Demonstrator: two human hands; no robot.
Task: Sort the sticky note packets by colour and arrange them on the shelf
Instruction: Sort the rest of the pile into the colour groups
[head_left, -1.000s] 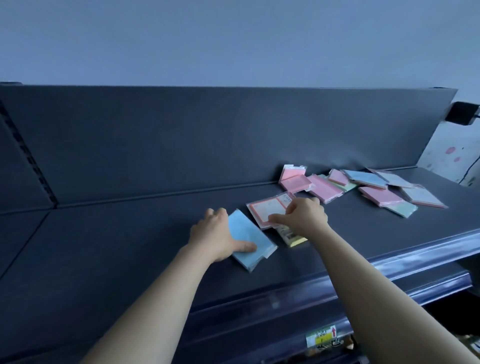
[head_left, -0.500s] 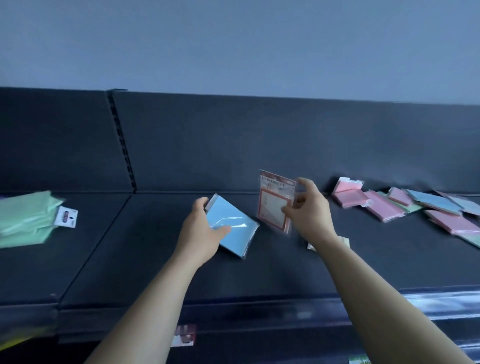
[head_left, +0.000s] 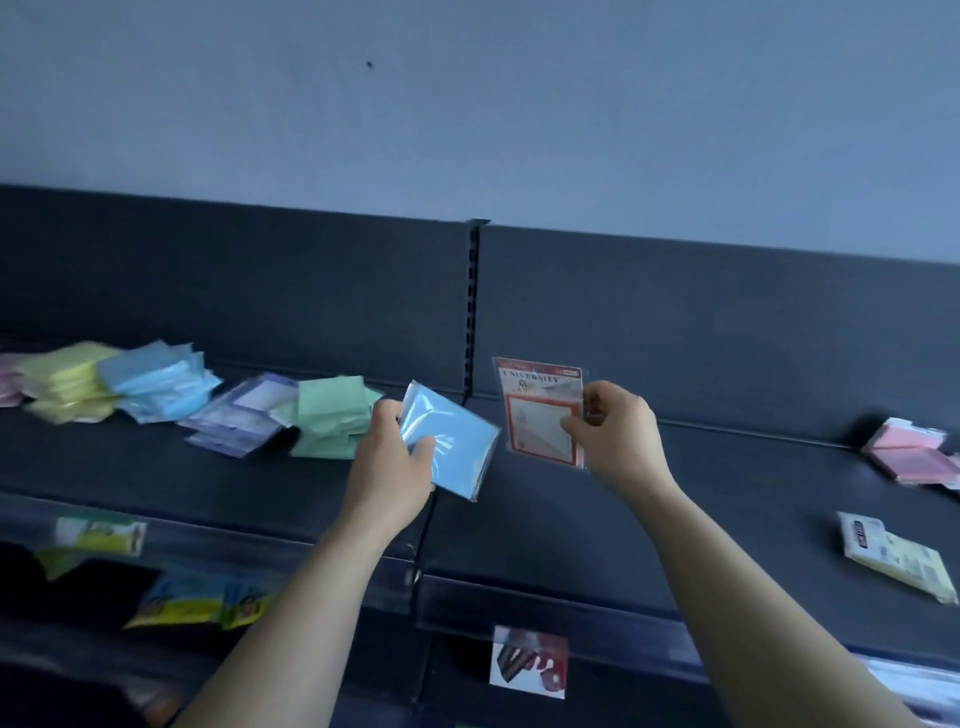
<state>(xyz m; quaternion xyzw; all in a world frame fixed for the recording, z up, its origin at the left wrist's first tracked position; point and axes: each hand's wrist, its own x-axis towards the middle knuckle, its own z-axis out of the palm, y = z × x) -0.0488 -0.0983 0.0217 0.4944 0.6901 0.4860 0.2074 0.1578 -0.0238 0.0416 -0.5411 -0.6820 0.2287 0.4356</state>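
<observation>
Both hands are carrying their packets further left along the shelf (head_left: 571, 519) than half a second ago, and are now straddling the slotted upright (head_left: 472, 312).
Left hand (head_left: 389, 467) is gripping the blue packet (head_left: 452, 441), thumb on its face and fingers curled behind, and is holding it tilted in the air above the shelf, just right of the green stack (head_left: 330, 415). Right hand (head_left: 615, 431) is pinching the red-bordered packet (head_left: 537, 410) by its right edge and holding it upright, just beside the blue one but apart from it. Sorted piles are lying along the shelf's back left: green, then the purple stack (head_left: 244, 415), the blue stack (head_left: 161, 387) and the yellow stack (head_left: 67, 384) toward the left end. Pink packets (head_left: 914, 452) are lying at the back right, and a yellow packet (head_left: 898, 558) is lying near the front right edge.
</observation>
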